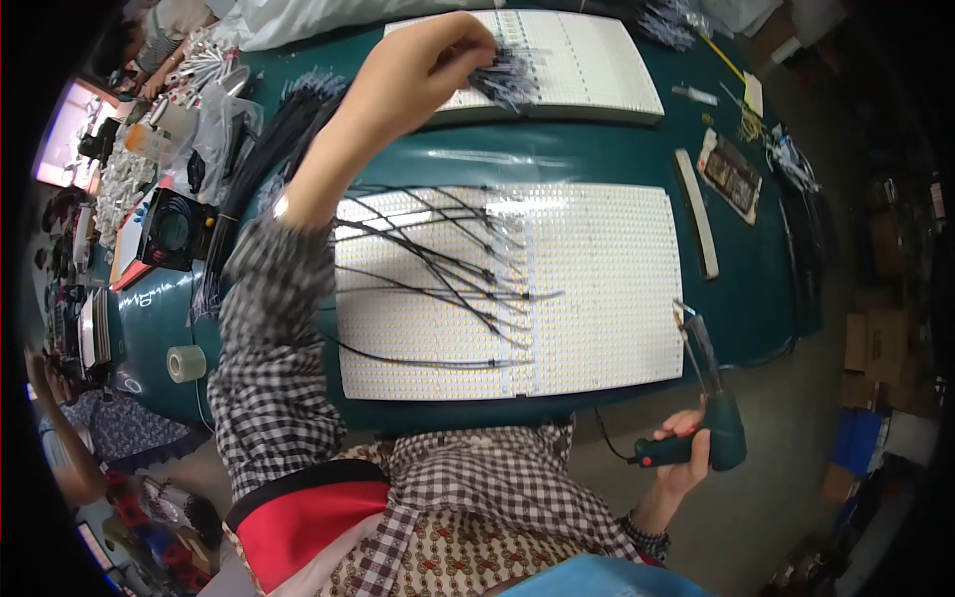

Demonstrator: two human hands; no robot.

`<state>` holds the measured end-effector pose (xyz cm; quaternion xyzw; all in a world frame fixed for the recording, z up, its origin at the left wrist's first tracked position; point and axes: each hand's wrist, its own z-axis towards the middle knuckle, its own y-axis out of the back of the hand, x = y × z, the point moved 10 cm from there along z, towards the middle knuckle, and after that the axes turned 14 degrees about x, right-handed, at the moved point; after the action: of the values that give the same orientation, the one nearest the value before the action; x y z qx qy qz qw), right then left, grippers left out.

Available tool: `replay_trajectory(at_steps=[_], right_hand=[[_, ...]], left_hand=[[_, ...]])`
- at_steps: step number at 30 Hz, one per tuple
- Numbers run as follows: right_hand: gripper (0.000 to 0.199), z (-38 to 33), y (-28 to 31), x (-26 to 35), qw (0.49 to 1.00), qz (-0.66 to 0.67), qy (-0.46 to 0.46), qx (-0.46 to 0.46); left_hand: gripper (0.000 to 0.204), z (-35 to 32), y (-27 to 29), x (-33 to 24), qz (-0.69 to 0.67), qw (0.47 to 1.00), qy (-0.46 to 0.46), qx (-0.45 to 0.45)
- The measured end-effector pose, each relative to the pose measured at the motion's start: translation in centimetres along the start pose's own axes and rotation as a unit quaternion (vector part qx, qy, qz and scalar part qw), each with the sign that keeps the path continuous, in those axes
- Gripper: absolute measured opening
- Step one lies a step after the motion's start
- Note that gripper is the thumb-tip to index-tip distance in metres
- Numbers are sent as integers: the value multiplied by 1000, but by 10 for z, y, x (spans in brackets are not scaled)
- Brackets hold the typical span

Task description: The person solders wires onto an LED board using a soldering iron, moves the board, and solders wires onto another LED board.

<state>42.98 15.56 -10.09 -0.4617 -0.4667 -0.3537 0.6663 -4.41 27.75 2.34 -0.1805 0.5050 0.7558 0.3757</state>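
Observation:
Across the bench, my left hand (413,75) is stretched out with its fingers curled closed at a bunch of thin black wires (509,82) with pale ends; exactly how many it pinches is hidden. The bunch lies over the far white LED panel (612,65). Down at the right, my right hand (684,460) grips a dark green soldering gun (729,435) with a red button. Its metal tip points up, near the right edge of the nearer white LED panel (607,289). Several black leads (438,249) run from that panel's middle strip out over its left side.
On the left are a long black cable bundle (264,154), a square black fan (174,229) and a tape roll (186,364). A pale bar (695,214) and a brown stained pad (730,174) lie at the right. Another person's arm (65,433) shows at far left.

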Motion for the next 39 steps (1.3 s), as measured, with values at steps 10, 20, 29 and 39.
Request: replay_trajectory(at_steps=[10, 20, 29, 39], right_hand=[[61, 20, -40, -1, 993, -37, -14, 108], [60, -1, -46, 1, 992, -38, -14, 122], [62, -17, -44, 4, 994, -18, -20, 107], [66, -37, -53, 3, 994, -31, -59, 89]], left_hand=[[33, -175, -152, -69, -339, 873, 230, 263], [7, -174, -143, -94, -67, 969, 138, 193], [9, -177, -147, -96, 5, 975, 129, 181], [11, -175, -157, -88, -1, 975, 153, 163]])
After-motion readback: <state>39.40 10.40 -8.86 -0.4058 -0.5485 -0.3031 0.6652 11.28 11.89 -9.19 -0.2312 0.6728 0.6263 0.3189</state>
